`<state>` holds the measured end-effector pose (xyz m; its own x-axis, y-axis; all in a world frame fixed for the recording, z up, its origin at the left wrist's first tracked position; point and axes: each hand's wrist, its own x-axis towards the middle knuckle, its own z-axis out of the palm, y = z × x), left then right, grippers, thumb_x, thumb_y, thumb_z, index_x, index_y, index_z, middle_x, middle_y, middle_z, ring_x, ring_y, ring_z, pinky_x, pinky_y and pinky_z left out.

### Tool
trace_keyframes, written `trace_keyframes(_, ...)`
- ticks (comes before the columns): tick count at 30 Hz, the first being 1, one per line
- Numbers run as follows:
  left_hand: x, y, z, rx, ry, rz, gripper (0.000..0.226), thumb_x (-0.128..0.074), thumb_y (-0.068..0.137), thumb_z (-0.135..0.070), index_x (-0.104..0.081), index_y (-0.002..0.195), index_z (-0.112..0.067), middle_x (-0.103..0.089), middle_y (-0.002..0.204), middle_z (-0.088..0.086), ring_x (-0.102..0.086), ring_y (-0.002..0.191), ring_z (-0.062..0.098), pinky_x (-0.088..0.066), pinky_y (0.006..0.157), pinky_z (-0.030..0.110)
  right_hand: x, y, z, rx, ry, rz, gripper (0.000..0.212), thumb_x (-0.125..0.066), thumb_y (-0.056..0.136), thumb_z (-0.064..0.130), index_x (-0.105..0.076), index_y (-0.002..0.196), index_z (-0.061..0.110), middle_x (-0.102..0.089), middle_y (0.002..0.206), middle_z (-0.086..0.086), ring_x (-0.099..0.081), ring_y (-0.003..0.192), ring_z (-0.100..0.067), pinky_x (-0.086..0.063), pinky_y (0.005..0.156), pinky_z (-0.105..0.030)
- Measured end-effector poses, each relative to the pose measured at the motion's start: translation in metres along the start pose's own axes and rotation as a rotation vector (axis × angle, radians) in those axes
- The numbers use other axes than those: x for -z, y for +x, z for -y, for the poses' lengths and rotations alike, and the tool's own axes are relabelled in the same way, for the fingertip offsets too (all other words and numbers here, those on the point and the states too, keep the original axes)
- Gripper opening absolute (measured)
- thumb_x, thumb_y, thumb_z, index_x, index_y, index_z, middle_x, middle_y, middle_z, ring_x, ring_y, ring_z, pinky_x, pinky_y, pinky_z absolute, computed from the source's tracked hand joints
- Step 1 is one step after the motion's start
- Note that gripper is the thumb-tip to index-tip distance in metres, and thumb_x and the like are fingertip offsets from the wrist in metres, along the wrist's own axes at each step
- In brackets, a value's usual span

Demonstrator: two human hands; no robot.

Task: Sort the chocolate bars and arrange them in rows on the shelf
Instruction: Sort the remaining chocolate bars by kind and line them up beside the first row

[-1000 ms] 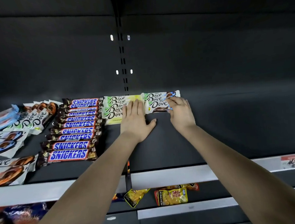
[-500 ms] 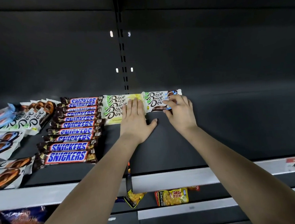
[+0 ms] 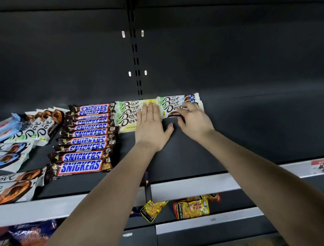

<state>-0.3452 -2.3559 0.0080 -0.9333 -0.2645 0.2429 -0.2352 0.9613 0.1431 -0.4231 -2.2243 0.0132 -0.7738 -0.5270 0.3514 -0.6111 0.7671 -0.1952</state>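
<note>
Ten Snickers bars [image 3: 85, 140] are laid in one column on the shelf [image 3: 255, 135], running from the back wall toward the front rail. Just to their right, at the back, about four yellow Dove bars [image 3: 127, 118] are stacked in a short overlapping row. Three blue Dove bars [image 3: 172, 103] are set directly beside those. To the left of the Snickers, loose Dove bars [image 3: 14, 150] are heaped unsorted; their number cannot be counted, since they overlap and are cut off by the frame edge. At least two yellow snack packs [image 3: 193, 207] are seen on the shelf below, and a price tag [image 3: 322, 165] is fixed to the rail at the right.

The left hand [image 3: 151, 129] is laid flat, fingers straight and together, on the right end of the yellow Dove bars, with the thumb spread onto the bare shelf. The right hand [image 3: 195, 122] is bent at the knuckles. Its fingertips are placed on the nearest blue Dove bar and its thumb is set at that bar's front edge, so the bar is pinched. The two hands are kept close together, not touching.
</note>
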Motion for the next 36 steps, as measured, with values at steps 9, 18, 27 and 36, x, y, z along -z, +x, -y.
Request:
trace_keyframes(9,0.043,-0.008,0.042,-0.017,0.088,-0.027,0.071,-0.019,0.095,-0.054,-0.007,0.149,-0.009,0.001,0.158,0.008,0.009,0.145,0.025,0.009,0.117,0.042,0.014,-0.008,0.061,0.028,-0.002,0.165,0.045,-0.032,0.098,0.031,-0.034,0.143,0.023,-0.019,0.154,-0.001,-0.011,0.143,-0.017,-0.005,0.115,-0.048)
trace_keyframes(18,0.101,-0.062,0.167,0.167,0.184,-0.050,0.066,-0.023,0.096,-0.051,-0.016,0.148,-0.011,-0.012,0.158,0.007,0.003,0.146,0.024,0.006,0.117,0.043,0.007,0.018,0.198,0.270,0.080,0.165,0.046,-0.031,0.099,0.034,-0.030,0.144,0.024,-0.015,0.156,0.003,-0.009,0.144,-0.014,-0.003,0.116,-0.045)
trace_keyframes(27,0.140,-0.124,0.277,0.408,0.212,-0.076,0.059,-0.028,0.097,-0.044,-0.020,0.148,-0.013,-0.019,0.156,0.004,-0.004,0.146,0.023,0.003,0.117,0.042,-0.011,0.022,0.327,0.517,0.186,0.143,0.043,-0.036,0.098,0.032,-0.037,0.140,0.023,-0.024,0.153,0.001,-0.019,0.141,-0.017,-0.008,0.115,-0.046)
trace_keyframes(36,0.136,-0.174,0.339,0.498,0.220,0.079,0.054,-0.038,0.094,-0.033,-0.026,0.145,-0.022,-0.029,0.152,0.002,-0.017,0.142,0.027,-0.001,0.116,0.050,-0.041,0.011,0.393,0.590,0.149,0.304,0.046,-0.042,0.095,0.037,-0.039,0.139,0.023,-0.040,0.144,-0.002,-0.037,0.131,-0.024,-0.022,0.113,-0.043)
